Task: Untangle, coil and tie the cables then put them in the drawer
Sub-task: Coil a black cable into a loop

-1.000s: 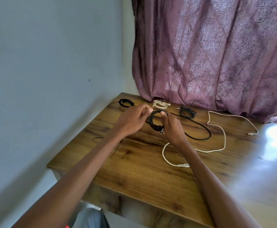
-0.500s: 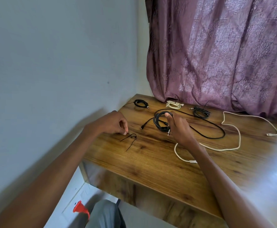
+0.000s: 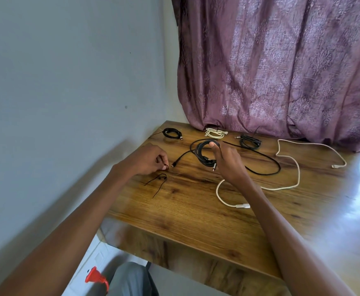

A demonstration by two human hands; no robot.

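Head view, right hand (image 3: pixel 228 162) gripping black coil (image 3: pixel 203 153), left hand (image 3: pixel 148 160) pinching something indistinct

My table (image 3: pixel 196 212) is brown with dark wood grain. The coiled cable (image 3: pixel 202 154) is black; the loose cable (image 3: pixel 290 184) is white. The curtain (image 3: pixel 281 67) is mauve with a floral damask pattern. The wall (image 3: pixel 68 82) is pale grey-blue.

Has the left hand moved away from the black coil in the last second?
Yes. The left hand left the black coil, going toward the table's wall-side edge.
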